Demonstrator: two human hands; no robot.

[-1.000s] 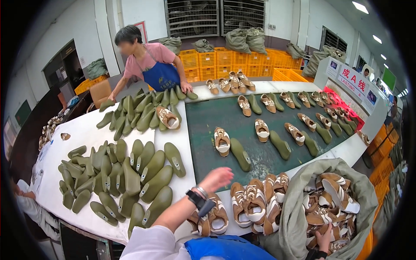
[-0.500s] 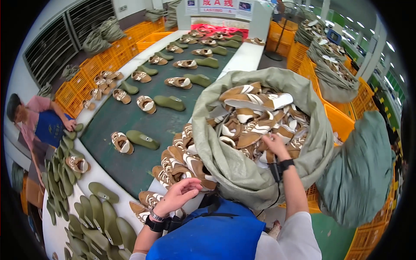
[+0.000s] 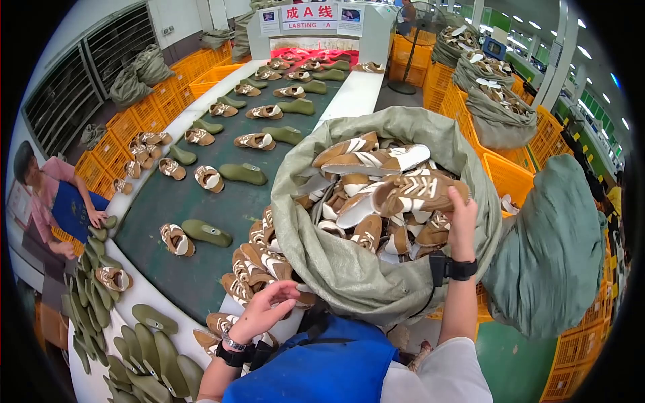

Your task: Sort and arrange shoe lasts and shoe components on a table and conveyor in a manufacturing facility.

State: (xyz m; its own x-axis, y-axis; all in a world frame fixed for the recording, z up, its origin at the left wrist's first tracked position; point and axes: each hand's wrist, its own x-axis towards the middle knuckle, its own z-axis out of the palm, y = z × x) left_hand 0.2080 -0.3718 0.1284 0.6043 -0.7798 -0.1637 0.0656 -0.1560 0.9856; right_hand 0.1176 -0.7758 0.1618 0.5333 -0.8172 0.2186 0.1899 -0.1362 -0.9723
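One co-worker point(image 3: 50, 191) in pink and blue stands at the far left of the frame, a hand by the olive shoe lasts point(image 3: 158, 356) piled along the white desk point(image 3: 144, 290). Behind, orange crates point(image 3: 144, 115) line the wall. Across the desk's dark green panel point(image 3: 151, 208), shoes and lasts sit in rows.

Low in the middle, the person's left hand point(image 3: 265, 310) angles up from the lower edge, fingers loosely curled, apart and empty, just beside some brown-and-white shoes point(image 3: 252, 269).

At the top of the frame, a sign point(image 3: 309, 19) carries big red characters over a smaller printed line, with a picture sheet either side.

Right of centre gapes a grey-green sack point(image 3: 336, 282), heaped with more such shoes. Over its heap, the right hand point(image 3: 462, 221), forearm raised, grips a laced brown shoe point(image 3: 420, 193) by the toe.

Shoe-filled sacks point(image 3: 500, 121) stand upper right, above a teal bundle point(image 3: 547, 248).
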